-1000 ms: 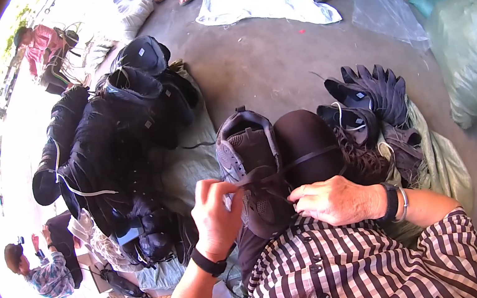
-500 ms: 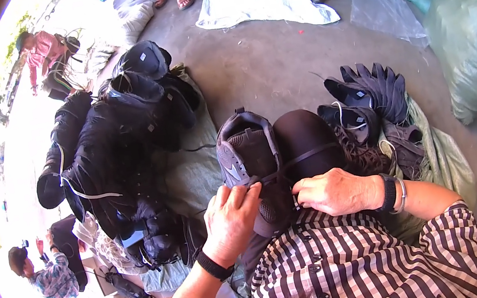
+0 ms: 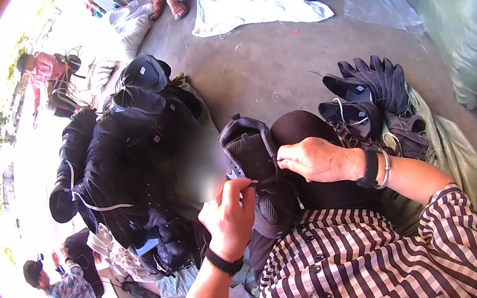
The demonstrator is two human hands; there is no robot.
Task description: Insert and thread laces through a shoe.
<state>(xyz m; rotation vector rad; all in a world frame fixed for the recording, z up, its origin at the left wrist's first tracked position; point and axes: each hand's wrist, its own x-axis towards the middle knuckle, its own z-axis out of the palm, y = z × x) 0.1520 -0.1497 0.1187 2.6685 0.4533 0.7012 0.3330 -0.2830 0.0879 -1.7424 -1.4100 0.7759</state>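
Note:
A dark grey sneaker upper (image 3: 249, 150) lies across my lap, its collar pointing away from me and its mesh toe toward my shirt. At its left edge my left hand (image 3: 229, 215) is closed, with thumb and fingertips pinching a thin dark shoelace (image 3: 256, 181) over the shoe's middle. My right hand (image 3: 319, 160) is also closed, its fingertips pinched together at the right edge of the shoe opening. Whatever lies in that pinch is too small to make out. My dark-clothed knee (image 3: 297, 124) shows behind the right hand.
To the left rises a big pile of black shoe uppers (image 3: 118, 144), with a pale lace hanging over it. More dark uppers (image 3: 373, 88) are nested in a row on sacking at right. Full plastic bags (image 3: 472, 34) line the far right. Other people (image 3: 46, 74) sit nearby.
My right hand has moved up and left from the shoe's lower side to the edge of its opening. My left hand stays near the left edge. The view has shifted slightly.

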